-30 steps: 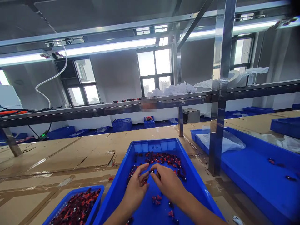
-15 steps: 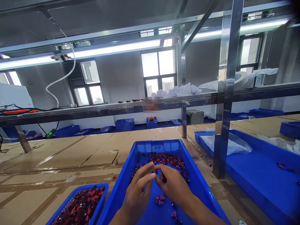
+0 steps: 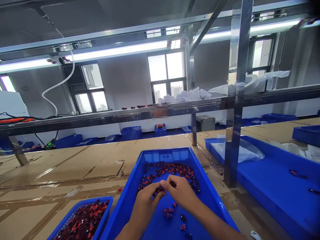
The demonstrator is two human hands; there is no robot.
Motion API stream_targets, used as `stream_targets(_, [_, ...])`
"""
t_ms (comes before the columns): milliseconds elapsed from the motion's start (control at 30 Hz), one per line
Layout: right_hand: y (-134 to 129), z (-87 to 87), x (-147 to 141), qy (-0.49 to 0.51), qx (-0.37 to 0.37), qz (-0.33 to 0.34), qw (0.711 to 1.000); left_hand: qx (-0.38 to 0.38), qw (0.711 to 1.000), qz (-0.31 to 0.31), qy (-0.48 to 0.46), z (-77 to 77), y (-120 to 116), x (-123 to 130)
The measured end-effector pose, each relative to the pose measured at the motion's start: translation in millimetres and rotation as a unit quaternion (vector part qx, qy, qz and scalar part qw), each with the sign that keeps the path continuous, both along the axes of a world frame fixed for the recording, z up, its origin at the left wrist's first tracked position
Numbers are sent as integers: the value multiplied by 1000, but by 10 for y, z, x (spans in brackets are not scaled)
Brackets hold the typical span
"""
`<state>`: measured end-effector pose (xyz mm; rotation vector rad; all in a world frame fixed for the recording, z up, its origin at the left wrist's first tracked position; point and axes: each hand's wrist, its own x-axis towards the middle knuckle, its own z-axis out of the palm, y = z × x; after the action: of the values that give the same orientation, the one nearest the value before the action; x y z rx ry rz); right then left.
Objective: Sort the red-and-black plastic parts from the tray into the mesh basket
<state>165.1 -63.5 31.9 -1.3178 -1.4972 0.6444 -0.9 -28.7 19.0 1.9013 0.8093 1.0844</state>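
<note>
My left hand (image 3: 148,200) and my right hand (image 3: 178,192) are inside a large blue plastic tray (image 3: 165,155), with their fingertips meeting just above a band of small dark-red and black parts (image 3: 170,169). Whatever lies between the fingertips is hidden. A few loose parts (image 3: 168,212) lie on the tray floor below my right wrist. Near my left forearm stands a blue basket (image 3: 100,204) heaped with red-and-black parts (image 3: 82,218).
Cardboard (image 3: 62,170) covers the bench. To the right, past a steel shelf upright (image 3: 233,100), a long blue tray (image 3: 265,173) holds a white plastic bag (image 3: 237,150) and a few dark parts. A shelf overhead carries a tape roll (image 3: 251,83).
My fingertips have come closer together and dropped toward the parts, with the left hand's fingers no longer raised and spread. The view has shifted slightly.
</note>
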Motion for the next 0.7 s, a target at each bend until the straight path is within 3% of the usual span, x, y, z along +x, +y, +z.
stream_targets(200, [37,-11,-2,124,-91,63,986,-17,999,-1,-41,145,-15,-36])
stream_targets(367, [157,-80,100,163,-118,48,978,-65,993,-15,-100,141,-26,-55])
stream_targets(533, [185,-162,136,93,-111,29,989,-36,997,-18,-59,188,-98,-19])
stream_targets(633, [126,-210,118,20,-67,30,997,21,999,-23,25,280,-153,-35])
stream_targets(700, [106,-278,101,-31,-37,36,998,63,989,-66,115,368,-160,-122])
